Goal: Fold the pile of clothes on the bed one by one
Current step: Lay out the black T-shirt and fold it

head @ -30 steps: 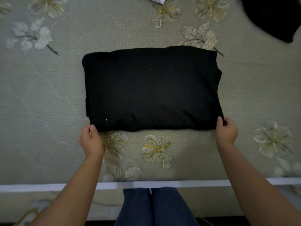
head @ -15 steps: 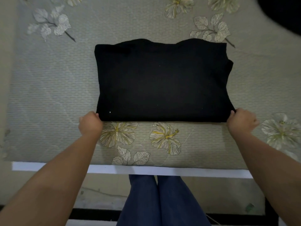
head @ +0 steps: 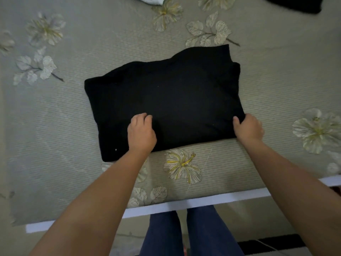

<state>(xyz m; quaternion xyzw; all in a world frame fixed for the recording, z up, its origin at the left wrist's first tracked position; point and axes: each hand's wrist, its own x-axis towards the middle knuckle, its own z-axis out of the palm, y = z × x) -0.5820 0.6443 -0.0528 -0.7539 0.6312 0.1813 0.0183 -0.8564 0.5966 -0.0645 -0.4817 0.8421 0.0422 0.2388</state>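
A bed spread with a grey-green bedcover (head: 55, 126) printed with pale hibiscus flowers and leaves fills the head view; its white front edge (head: 184, 204) runs across the lower part, tilted up toward the right, and the person's legs in blue jeans (head: 184, 233) stand just beyond it; a folded black garment (head: 175, 100) lies flat near the middle of the cover as a rough rectangle, skewed so its right side sits farther up the bed, with a wavy far edge. What kind of garment it is cannot be told, since the dark cloth shows almost no seams or detail; a white cloth (head: 151, 0) at the top edge and another black cloth (head: 295, 3) at the top right corner are both cut off by the frame, well apart from the folded piece. The left hand (head: 141, 133) rests on the garment's near part, fingers curled down into the cloth, though whether they pinch a layer is hidden; the right hand (head: 248, 128) grips the near right corner, thumb on top and fingers tucked under the edge; bare cover lies open on the left, the right and between the near edge of the garment and the bed's front edge.
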